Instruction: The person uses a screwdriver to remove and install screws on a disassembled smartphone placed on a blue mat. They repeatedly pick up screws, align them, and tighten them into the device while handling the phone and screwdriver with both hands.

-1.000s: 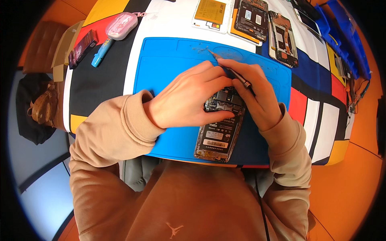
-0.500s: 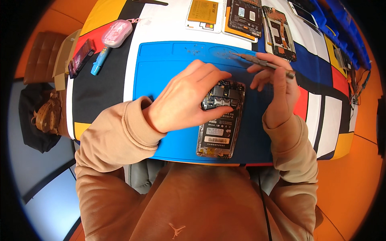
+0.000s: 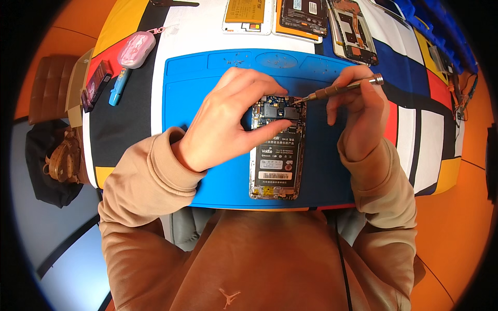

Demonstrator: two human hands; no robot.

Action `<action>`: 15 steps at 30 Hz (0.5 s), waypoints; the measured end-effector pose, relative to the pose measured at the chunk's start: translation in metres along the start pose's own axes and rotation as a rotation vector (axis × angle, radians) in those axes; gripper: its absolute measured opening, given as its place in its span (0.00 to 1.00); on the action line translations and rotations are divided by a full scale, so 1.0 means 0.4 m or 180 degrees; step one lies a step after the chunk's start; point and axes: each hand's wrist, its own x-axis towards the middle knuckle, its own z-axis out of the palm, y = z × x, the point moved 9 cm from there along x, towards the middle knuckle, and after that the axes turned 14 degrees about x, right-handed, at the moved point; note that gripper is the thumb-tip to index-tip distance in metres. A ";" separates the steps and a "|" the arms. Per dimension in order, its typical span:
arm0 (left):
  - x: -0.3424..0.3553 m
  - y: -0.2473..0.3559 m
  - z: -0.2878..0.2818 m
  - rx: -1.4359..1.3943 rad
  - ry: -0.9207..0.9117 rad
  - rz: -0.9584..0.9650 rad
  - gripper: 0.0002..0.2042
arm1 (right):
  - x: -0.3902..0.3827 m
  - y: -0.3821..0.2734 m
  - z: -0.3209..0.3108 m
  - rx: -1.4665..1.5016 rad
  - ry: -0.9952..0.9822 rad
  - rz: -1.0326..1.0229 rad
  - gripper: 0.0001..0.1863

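Note:
An opened phone (image 3: 277, 155) lies on the blue work mat (image 3: 218, 186), its black battery and upper circuit board exposed. My left hand (image 3: 228, 116) steadies it from the left, fingertips at its top edge and thumb across the board. In my right hand (image 3: 363, 111) is a slim screwdriver (image 3: 337, 90), pinched between thumb and fingers near its silver end cap. Its tip meets the upper right part of the board; whether it sits in a screw is too small to tell.
Tiny screws (image 3: 234, 59) lie in the mat's upper compartments. Beyond the mat are a phone part with a yellow battery (image 3: 246, 10), a dark opened phone (image 3: 303, 15) and a bare phone frame (image 3: 355, 31). At left are a pink case (image 3: 137, 50), a blue pen-like object (image 3: 120, 87) and a small dark box (image 3: 97, 85).
The screwdriver has come down and left from above the mat's far compartments to the phone's board. The phone and my left hand appear slightly further left and up in view.

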 end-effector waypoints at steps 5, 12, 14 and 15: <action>0.000 -0.004 0.001 -0.0169 0.0036 0.0010 0.11 | -0.009 0.003 0.016 -0.0080 -0.0086 0.0028 0.19; 0.001 0.002 -0.002 -0.0198 0.0119 0.0029 0.07 | -0.006 0.014 0.026 -0.0097 -0.0274 0.0112 0.21; -0.001 0.001 -0.002 -0.0187 0.0113 0.0025 0.06 | -0.007 0.015 0.030 -0.0081 -0.0318 0.0111 0.20; -0.001 0.001 -0.002 -0.0206 0.0119 0.0036 0.06 | -0.007 0.016 0.028 -0.0092 -0.0291 0.0134 0.20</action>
